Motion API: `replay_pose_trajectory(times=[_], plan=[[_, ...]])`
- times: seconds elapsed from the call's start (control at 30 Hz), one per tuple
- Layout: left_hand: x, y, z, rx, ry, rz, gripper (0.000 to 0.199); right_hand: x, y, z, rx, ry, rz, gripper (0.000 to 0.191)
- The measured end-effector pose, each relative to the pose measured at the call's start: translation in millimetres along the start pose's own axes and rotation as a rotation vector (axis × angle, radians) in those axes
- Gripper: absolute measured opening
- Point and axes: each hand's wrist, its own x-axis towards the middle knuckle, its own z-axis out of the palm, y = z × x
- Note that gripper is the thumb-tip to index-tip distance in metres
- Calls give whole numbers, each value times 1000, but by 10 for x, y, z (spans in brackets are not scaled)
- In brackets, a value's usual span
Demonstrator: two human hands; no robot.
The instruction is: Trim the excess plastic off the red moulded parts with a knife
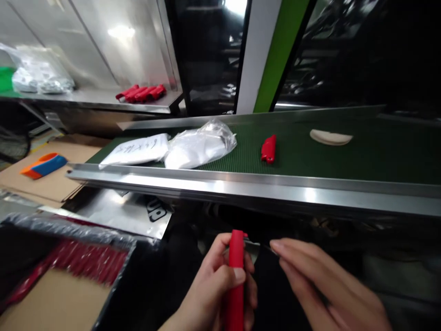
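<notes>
A long red piece [236,257] stands roughly upright at the bottom centre, with my left hand [220,285] wrapped round it and the thumb pressed on its face. To its right is my right hand [324,280], apart from the piece, its fingers nearly straight and slightly blurred. Whether anything small lies between its thumb and fingertips cannot be made out. Beyond both hands, a small red part [268,149] lies on the green conveyor belt [292,161].
White plastic bags [200,145] and a pale curved piece [330,137] lie on the belt behind a metal rail [248,184]. Several red parts [141,93] sit on a steel shelf. An orange and blue piece [44,166] rests on cardboard. A box of wrapped red pieces [89,262] is at lower left.
</notes>
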Motion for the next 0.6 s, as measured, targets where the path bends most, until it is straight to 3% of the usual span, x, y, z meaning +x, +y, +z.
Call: replay_pose_trajectory(times=[0.2,0.37,0.6], plan=[[-270,-104,-97,53,105,-56,31,236,-116,148,108,-173,-77,35],[-379,-82,-102,-54,181,8,26,289,-223,237,94,-201,-153,32],[-385,-107,-135,-233,134,67,24,220,-242,236,70,-239,-189,37]])
